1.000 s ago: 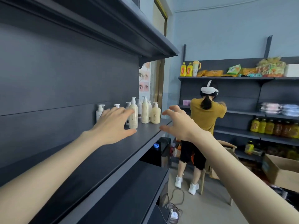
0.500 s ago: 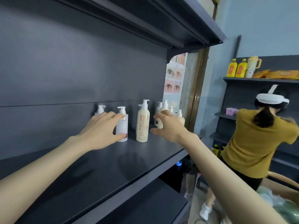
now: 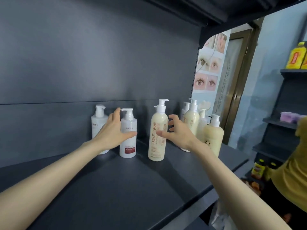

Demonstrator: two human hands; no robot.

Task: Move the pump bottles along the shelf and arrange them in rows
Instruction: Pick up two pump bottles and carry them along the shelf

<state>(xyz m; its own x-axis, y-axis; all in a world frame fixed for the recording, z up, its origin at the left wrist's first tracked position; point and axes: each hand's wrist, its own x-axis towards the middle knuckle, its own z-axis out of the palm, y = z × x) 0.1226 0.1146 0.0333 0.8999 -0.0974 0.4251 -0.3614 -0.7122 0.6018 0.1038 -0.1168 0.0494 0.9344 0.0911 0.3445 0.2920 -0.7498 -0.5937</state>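
Note:
Several pump bottles stand at the back right of the dark shelf [image 3: 116,188]. A white bottle with a red label [image 3: 128,146] stands in front of another white bottle [image 3: 98,123]. My left hand [image 3: 114,131] is spread open around the red-label bottle, fingers behind it and thumb in front; whether it touches is unclear. A tall cream bottle [image 3: 157,138] stands to the right. My right hand [image 3: 177,131] is open just right of the cream bottle, thumb close to it. Further cream bottles [image 3: 213,138] cluster behind my right wrist.
The shelf's front edge [image 3: 191,203] runs diagonally to the lower right. An upper shelf [image 3: 232,10] hangs overhead. A person in a yellow shirt [image 3: 292,176] stands at the right by other shelves with a yellow bottle [image 3: 297,55]. An eye poster [image 3: 207,70] hangs beyond the shelf end.
The view has closed in on the bottles. Both hands have reached further forward: the left now brackets the red-label bottle, the right has come beside the tall cream bottle.

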